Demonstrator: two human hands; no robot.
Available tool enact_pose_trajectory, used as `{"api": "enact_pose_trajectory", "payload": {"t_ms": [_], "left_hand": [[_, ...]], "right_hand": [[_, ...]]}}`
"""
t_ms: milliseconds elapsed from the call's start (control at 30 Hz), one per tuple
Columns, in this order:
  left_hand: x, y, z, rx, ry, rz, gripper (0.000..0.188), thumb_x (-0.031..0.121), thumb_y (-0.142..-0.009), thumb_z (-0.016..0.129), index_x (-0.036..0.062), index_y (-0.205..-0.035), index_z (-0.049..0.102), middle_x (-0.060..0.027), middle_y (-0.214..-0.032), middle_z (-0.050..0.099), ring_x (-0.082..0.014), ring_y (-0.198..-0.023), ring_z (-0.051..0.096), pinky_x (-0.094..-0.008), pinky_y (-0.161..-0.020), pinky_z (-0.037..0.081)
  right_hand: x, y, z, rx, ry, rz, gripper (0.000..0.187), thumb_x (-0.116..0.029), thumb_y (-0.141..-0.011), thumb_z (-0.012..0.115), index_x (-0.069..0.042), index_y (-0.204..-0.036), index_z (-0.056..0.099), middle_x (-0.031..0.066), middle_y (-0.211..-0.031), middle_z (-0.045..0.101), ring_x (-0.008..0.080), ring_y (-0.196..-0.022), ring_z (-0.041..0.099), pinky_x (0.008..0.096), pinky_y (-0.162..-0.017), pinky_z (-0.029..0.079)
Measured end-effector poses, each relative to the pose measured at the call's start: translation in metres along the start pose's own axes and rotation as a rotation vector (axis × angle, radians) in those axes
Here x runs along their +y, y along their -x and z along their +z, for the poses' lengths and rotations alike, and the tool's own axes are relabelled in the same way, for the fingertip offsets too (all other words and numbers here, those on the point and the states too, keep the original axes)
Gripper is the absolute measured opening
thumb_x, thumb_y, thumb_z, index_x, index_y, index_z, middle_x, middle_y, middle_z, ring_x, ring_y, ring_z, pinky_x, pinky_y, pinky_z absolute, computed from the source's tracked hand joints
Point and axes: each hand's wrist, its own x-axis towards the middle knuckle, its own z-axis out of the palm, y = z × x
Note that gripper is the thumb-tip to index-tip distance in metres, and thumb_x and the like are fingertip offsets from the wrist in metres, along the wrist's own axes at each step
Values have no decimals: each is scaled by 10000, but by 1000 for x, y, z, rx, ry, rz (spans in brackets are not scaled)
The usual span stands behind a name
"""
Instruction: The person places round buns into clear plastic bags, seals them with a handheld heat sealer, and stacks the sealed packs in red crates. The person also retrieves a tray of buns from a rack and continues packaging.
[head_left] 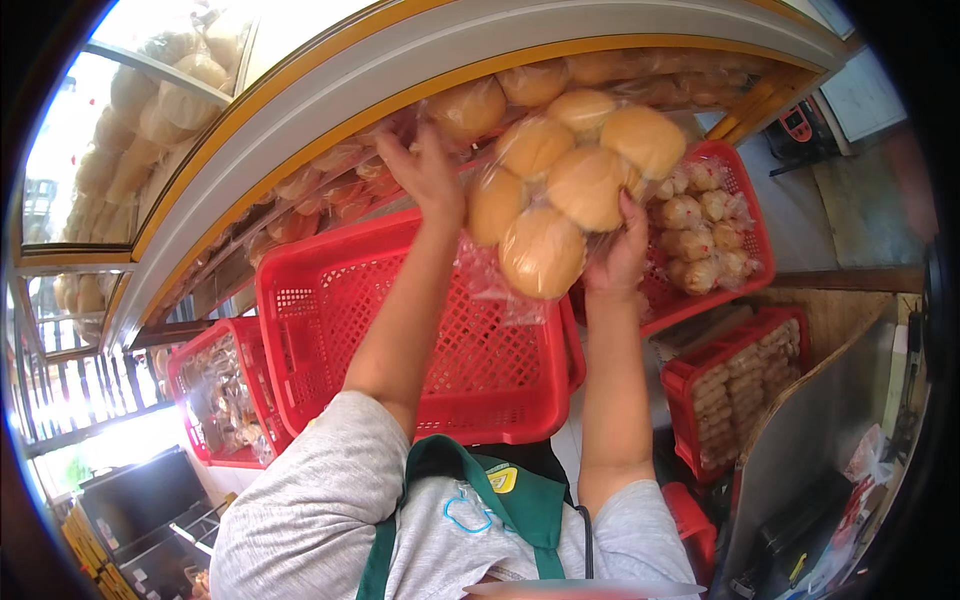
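Before the bread cabinet (600, 20), the bagged buns (585, 188) are held by the right hand (617, 255); by the left hand (432, 178), spread beside them, support should be given underneath.

1 head-worn fisheye looks down from close above.

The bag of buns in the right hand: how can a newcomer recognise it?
Start at the display case's grey frame. Below it, the right hand grips a clear bag of round golden buns. Unlike the shelved buns behind, this bag is held up.
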Motion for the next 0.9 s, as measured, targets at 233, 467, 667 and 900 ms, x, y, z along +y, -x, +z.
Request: {"api": "enact_pose_trajectory", "payload": {"t_ms": [233,467,667,900], "left_hand": [[4,-13,17,-606,-626,412,305,88,-803,570,43,-1099,629,-207,-1021,634,-426,-961,588,-498,-860,481],[0,-62,41,-949,-1006,187,389,297,-847,568,-14,-1063,657,-280,-953,678,-426,-892,670,-514,-785,535],[39,-1,-47,-655,-350,-65,713,301,-839,691,-35,-1403,412,-276,-1281,569,-352,-1181,587,-442,-982,473],[78,65,-288,-559,723,-1193,705,251,-882,689,-30,-1439,362,-179,-1341,558,-269,-1211,578,-412,-1049,455]], "right_hand": [[-24,-43,44,-116,123,-47,508,-189,-864,658,-20,-1317,504,113,-1287,584,285,-1208,545,446,-1057,422],[-19,-73,58,-97,98,-10,550,-207,-847,675,-24,-1335,499,146,-1319,570,333,-1223,539,508,-1077,402],[-14,-28,27,11,120,37,576,-224,-855,614,-18,-1370,462,161,-1349,537,335,-1275,502,538,-1061,422],[104,106,28,-335,266,595,567,-329,-931,479,-6,-1395,440,165,-1370,538,298,-1235,548,444,-1067,430]]}}
